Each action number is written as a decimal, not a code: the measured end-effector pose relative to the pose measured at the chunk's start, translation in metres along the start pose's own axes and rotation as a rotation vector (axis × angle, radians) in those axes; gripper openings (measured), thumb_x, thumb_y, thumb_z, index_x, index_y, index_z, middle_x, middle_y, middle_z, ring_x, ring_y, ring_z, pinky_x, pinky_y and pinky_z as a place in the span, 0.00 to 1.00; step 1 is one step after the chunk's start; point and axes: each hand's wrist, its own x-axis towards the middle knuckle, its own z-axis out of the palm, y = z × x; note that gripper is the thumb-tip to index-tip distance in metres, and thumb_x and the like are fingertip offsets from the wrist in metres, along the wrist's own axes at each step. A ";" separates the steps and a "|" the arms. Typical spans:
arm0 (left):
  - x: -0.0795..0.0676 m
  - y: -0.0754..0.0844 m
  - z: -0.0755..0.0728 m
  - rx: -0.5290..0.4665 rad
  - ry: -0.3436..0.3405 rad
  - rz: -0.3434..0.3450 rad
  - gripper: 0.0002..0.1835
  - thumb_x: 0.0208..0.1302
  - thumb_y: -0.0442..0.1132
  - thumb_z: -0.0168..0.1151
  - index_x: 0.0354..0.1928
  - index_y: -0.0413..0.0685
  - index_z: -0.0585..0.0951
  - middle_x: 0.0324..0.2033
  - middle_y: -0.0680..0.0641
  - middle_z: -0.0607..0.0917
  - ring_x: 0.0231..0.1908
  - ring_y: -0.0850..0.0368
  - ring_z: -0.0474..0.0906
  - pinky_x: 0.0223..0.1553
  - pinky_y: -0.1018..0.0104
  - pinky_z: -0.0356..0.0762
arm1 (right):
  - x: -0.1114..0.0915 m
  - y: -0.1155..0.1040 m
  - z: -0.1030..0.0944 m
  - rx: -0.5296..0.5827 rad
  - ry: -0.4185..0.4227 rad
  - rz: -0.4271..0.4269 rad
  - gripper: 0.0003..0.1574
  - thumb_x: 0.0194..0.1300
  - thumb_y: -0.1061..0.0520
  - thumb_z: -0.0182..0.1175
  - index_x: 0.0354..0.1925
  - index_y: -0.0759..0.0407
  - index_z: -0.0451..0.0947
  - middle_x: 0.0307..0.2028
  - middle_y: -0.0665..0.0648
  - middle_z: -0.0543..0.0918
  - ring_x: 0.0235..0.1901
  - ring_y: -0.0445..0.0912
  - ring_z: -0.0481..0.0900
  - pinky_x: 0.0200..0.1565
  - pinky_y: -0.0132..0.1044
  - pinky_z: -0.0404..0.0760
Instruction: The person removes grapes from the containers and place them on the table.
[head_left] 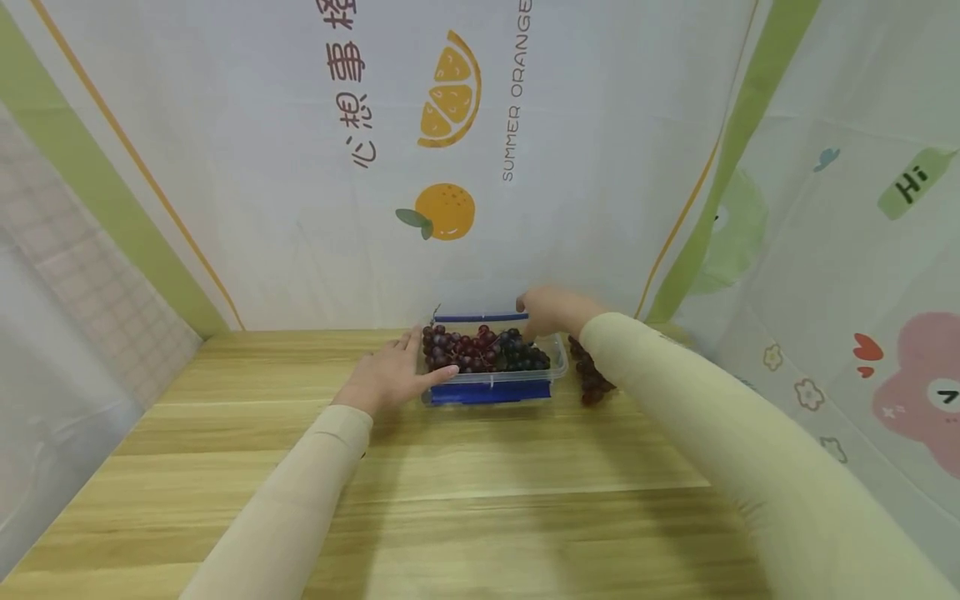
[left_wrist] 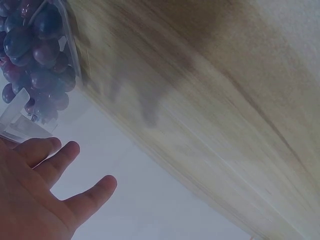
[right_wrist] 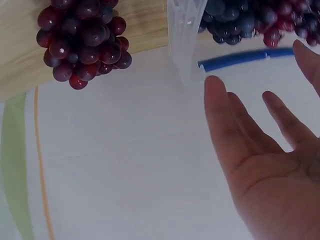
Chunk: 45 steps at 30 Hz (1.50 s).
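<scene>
A clear plastic food container [head_left: 491, 392] with blue clip flaps sits on the table, filled with red and black grapes [head_left: 468, 346]. My left hand [head_left: 390, 372] rests against its left end, the fingers fairly straight and the thumb lying over the near rim. Above the back right corner is my right hand [head_left: 557, 310], fingers spread and loosely bent in the right wrist view, with nothing between them. Right of the container lies a separate bunch of red grapes [right_wrist: 85, 42], partly behind the right forearm in the head view.
The wooden table [head_left: 465, 492] ends just behind the container at a white hanging cloth [head_left: 315, 250] printed with oranges. Another patterned cloth [head_left: 810, 275] hangs along the right side, and a further cloth [head_left: 82, 242] along the left.
</scene>
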 end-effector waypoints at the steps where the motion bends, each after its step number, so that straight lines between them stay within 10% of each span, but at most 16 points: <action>1: 0.000 0.000 0.000 -0.001 -0.003 0.001 0.70 0.42 0.92 0.23 0.79 0.48 0.39 0.76 0.41 0.56 0.73 0.38 0.57 0.65 0.30 0.58 | 0.001 -0.002 0.002 -0.018 -0.002 -0.014 0.42 0.62 0.52 0.65 0.71 0.59 0.64 0.68 0.59 0.71 0.67 0.56 0.70 0.65 0.51 0.71; 24: 0.000 -0.002 -0.001 0.000 0.005 0.012 0.70 0.42 0.92 0.23 0.79 0.48 0.40 0.75 0.39 0.58 0.73 0.38 0.58 0.64 0.35 0.63 | 0.027 -0.005 0.040 -0.043 -0.080 -0.056 0.40 0.64 0.58 0.62 0.72 0.57 0.63 0.69 0.59 0.70 0.53 0.49 0.77 0.45 0.42 0.77; 33: 0.000 0.000 -0.002 -0.010 0.020 0.025 0.67 0.47 0.90 0.27 0.79 0.48 0.41 0.74 0.39 0.59 0.72 0.38 0.59 0.62 0.37 0.67 | 0.046 0.005 0.057 -0.166 -0.073 -0.078 0.42 0.67 0.51 0.62 0.73 0.59 0.60 0.69 0.60 0.70 0.68 0.56 0.69 0.65 0.51 0.72; 45: 0.001 -0.001 -0.001 -0.015 0.024 0.026 0.68 0.46 0.90 0.27 0.79 0.47 0.41 0.75 0.39 0.58 0.72 0.37 0.59 0.62 0.37 0.68 | 0.059 0.006 0.070 -0.248 -0.077 -0.087 0.53 0.67 0.49 0.63 0.78 0.58 0.46 0.71 0.62 0.65 0.68 0.56 0.69 0.65 0.49 0.72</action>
